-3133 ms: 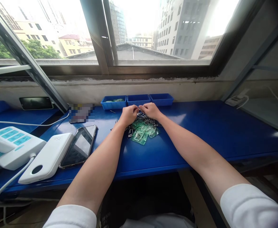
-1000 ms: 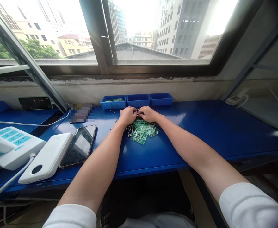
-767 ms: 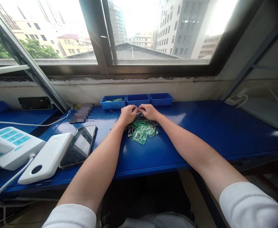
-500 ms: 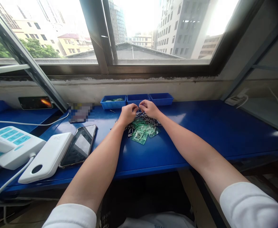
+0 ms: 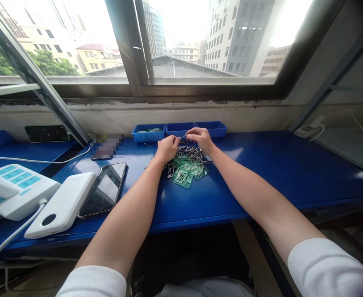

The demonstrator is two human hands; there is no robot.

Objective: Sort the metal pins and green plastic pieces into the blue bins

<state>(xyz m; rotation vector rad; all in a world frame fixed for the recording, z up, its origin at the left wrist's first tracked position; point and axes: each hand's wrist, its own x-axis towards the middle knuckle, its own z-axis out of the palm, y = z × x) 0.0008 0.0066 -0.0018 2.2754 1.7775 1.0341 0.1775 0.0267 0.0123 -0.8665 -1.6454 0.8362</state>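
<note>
A thin dark rod (image 5: 183,137) spans the gap between my two hands, above a pile of metal pins (image 5: 195,153). My left hand (image 5: 168,148) is closed, its thumb and finger pinching the rod's left end. With fingertips pinched, my right hand (image 5: 200,139) has the other end. Green plastic packets (image 5: 184,171) with small light pieces inside lie on the near side of the pile, on the blue table (image 5: 200,206).
Three blue bins stand behind my hands; the left bin (image 5: 148,134) holds green packets. To the left lie a phone (image 5: 104,189), a white power bank (image 5: 62,204), a power strip (image 5: 18,185) and cables. Another phone (image 5: 47,133) leans near the wall.
My right hand has moved slightly right and up, away from my left hand. The rod between them now shows more clearly. My left hand has barely moved.
</note>
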